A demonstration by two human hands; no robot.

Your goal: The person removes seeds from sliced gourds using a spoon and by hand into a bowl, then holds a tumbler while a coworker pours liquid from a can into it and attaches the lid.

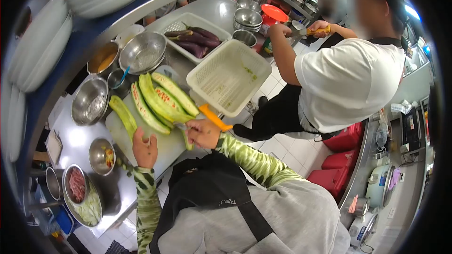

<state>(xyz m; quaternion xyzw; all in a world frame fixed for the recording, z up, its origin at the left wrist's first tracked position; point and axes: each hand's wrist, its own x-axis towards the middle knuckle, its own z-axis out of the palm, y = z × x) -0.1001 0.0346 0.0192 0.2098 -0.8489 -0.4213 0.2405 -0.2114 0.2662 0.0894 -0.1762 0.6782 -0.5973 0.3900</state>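
Long green gourd halves [162, 99] lie on a white cutting board [165, 153], some cut side up with pale flesh and red seeds. My left hand [145, 148] is at the near end of the leftmost gourd piece [123, 114], its thumb and forefinger apart. Closed and bent over the near ends of the halves, my right hand [203, 133] has a bit of shiny metal at its fingertips; what it grips is mostly hidden. A narrow green piece [187, 140] is just under it. Beside that hand an orange handle [215, 117] sticks out past the board.
Beyond the board are a white perforated basket [197, 76] and another with eggplants [200, 41]. Metal bowls [90, 101] line the left, one with sliced meat [76, 184]. A co-worker [348, 73] holding a yellow-handled knife stands at right. Stacked white plates [42, 42] fill the upper left.
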